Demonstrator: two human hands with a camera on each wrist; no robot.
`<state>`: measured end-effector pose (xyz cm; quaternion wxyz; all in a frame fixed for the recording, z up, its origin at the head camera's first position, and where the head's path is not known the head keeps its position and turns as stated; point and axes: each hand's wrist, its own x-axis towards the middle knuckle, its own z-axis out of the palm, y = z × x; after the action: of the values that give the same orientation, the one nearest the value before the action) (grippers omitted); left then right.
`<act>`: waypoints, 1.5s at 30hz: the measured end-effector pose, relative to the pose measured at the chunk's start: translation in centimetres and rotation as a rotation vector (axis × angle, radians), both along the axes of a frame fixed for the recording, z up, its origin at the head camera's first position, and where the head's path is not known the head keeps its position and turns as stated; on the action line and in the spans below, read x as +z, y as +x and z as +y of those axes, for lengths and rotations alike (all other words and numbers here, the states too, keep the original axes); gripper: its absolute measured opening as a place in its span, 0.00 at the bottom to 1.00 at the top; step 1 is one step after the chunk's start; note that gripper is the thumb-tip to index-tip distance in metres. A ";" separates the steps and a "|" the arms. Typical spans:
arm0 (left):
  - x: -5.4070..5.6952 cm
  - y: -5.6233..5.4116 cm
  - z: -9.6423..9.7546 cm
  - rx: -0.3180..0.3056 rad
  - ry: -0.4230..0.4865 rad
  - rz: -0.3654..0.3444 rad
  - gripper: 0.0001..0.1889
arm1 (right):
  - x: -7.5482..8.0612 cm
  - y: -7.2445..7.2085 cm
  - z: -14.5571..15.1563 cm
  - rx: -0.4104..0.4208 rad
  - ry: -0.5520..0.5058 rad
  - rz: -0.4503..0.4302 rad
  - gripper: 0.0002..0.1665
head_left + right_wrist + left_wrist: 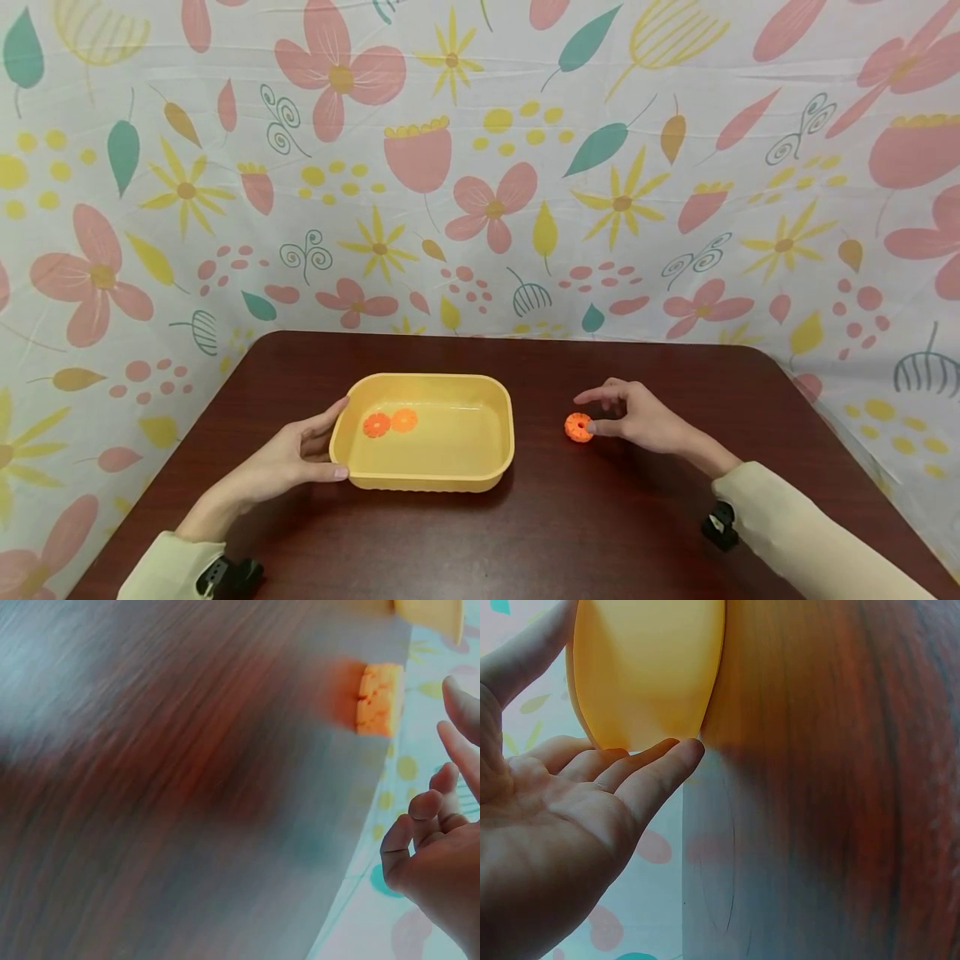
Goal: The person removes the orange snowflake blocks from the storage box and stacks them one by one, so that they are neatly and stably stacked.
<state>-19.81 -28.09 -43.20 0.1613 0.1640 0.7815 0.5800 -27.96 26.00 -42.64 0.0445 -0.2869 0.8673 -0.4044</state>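
Note:
My left hand [281, 467] holds the left end of a yellow rectangular tub [431, 482], thumb at its near corner and fingers along the far part of that end. Part of the same tub [649, 667] shows against the fingers in the left wrist view. Inside it, toward the left, lie a flat orange flower-shaped piece [377, 425] and a paler orange one [404, 420] side by side. My right hand [641, 417] hovers with spread fingers at a thick orange ring [574, 432] with a notched edge. The right wrist view shows a gap between the fingers and this ring [379, 701].
A dark brown wooden table [480, 542] carries the tub and the ring, with the ring to the right of the tub. Behind the table and at its sides hangs a white cloth [480, 283] printed with flowers and leaves.

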 end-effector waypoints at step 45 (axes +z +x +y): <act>0.2 0.2 -0.1 -0.016 0.021 -0.007 0.53 | 4.7 -1.2 -21.2 0.459 0.192 -0.047 0.24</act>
<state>-19.66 -28.21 -43.04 0.1670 0.1702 0.7733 0.5875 -29.14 4.75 -37.99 0.1826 -0.4610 0.8127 -0.3059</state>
